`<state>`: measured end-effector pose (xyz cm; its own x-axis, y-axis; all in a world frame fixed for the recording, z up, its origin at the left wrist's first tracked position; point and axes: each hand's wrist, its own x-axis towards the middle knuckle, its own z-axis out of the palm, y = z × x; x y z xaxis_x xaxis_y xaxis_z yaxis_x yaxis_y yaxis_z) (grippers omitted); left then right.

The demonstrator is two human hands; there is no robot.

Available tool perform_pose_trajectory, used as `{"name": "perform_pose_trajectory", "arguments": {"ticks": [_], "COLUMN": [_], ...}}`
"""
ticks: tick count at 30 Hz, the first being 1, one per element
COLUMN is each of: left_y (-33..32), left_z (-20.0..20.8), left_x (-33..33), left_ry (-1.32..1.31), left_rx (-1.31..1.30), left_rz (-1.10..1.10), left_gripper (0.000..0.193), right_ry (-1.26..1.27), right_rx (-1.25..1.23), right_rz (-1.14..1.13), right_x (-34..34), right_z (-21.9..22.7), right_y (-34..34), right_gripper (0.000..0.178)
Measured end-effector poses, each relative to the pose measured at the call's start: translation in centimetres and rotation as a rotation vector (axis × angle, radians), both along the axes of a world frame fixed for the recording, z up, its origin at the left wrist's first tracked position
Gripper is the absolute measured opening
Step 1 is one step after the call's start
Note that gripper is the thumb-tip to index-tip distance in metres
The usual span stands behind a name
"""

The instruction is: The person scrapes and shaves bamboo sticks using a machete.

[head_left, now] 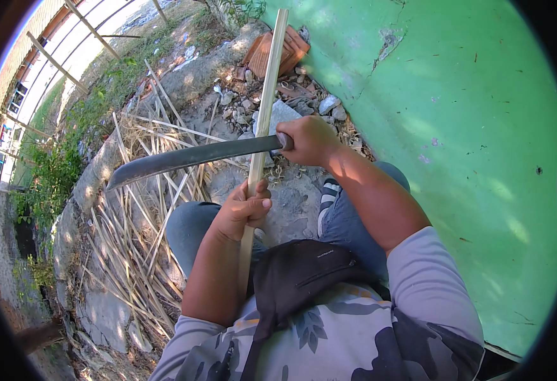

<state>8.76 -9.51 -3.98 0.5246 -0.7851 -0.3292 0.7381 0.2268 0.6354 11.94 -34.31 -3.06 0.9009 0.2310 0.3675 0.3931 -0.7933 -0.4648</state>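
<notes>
My left hand [245, 209] is wrapped round a long pale strip of split wood or bamboo [268, 95], which stands nearly upright and runs from my lap to far ahead of me. In my right hand [310, 141] is the handle of a machete [193, 156]. Its dark, broad blade points left and crosses the strip a little above my left hand. The blade appears to touch the strip; whether it cuts into it I cannot tell. Most of the handle is hidden by my fingers.
Many thin pale strips [135, 254] lie heaped on the ground at my left. Ahead are stone rubble [285, 114] and broken clay roof tiles [275, 54]. A green wall [456, 159] rises close on my right. Green plants [62, 171] grow at the far left. A black bag [304, 279] rests against my front.
</notes>
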Motion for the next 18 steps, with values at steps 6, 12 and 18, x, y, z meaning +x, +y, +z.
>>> {"name": "perform_pose_trajectory", "arguments": {"ticks": [6,12,18], "left_y": [0.2,0.6,0.4], "left_z": [0.1,0.1,0.1], "left_x": [-0.6,-0.1,-0.1], "left_ry": [-0.014,0.010,-0.010], "left_rx": [-0.005,0.019,-0.018], "left_rz": [-0.011,-0.015,-0.046], "left_gripper": [0.036,0.035,0.034], "right_ry": [0.003,-0.077,-0.052], "right_rx": [-0.063,-0.073,0.009], "right_rz": [0.022,0.085,-0.051], "right_x": [-0.1,-1.1,0.1], "right_z": [0.1,-0.3,-0.2], "right_y": [-0.1,1.3,-0.1], "right_gripper": [0.011,0.013,0.012]}}
